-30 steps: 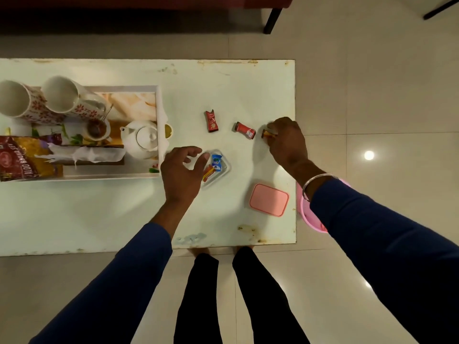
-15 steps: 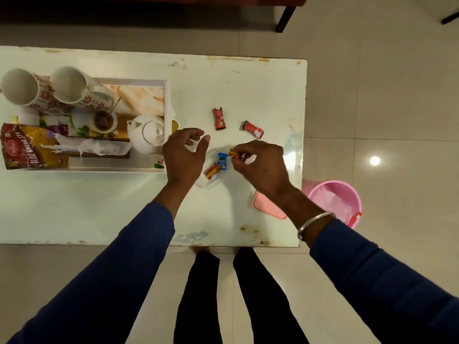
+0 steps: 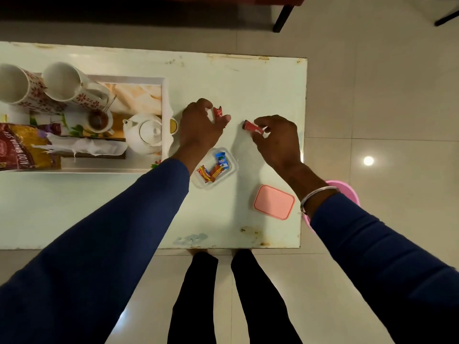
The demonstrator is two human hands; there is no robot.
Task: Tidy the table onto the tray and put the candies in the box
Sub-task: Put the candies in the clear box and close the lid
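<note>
Both hands work at once on the last two loose candies, placed here relative to the clear box (image 3: 215,170). The right hand (image 3: 275,140), beyond the box and to its right, pinches one end of a long red candy (image 3: 252,127) between thumb and fingertips; the other end juts out to the left, and whether it has left the table (image 3: 248,83) cannot be told. The left hand (image 3: 198,125), directly beyond the box, has its fingers curled around a small red candy (image 3: 218,111), with the thumb on one side and the fingers on the other; contact looks imminent or just made, but a firm grip is not plain.

To do this step well, each candy should probably be pinched across its body rather than by the twisted wrapper end, then carried over the box opening and let go low, so that it does not bounce out of the shallow walls.

Contents: the box, open, holds one blue candy (image 3: 221,160) and two orange-red candies (image 3: 210,172). Its pink lid (image 3: 274,202) lies flat on the table, to the near right of the box, well apart from both hands. The tray (image 3: 162,95), left of the box, carries two mugs (image 3: 49,88), a white teapot (image 3: 146,135), a small cup (image 3: 99,120), a snack packet (image 3: 22,147) and crumpled tissue (image 3: 84,147).
</note>
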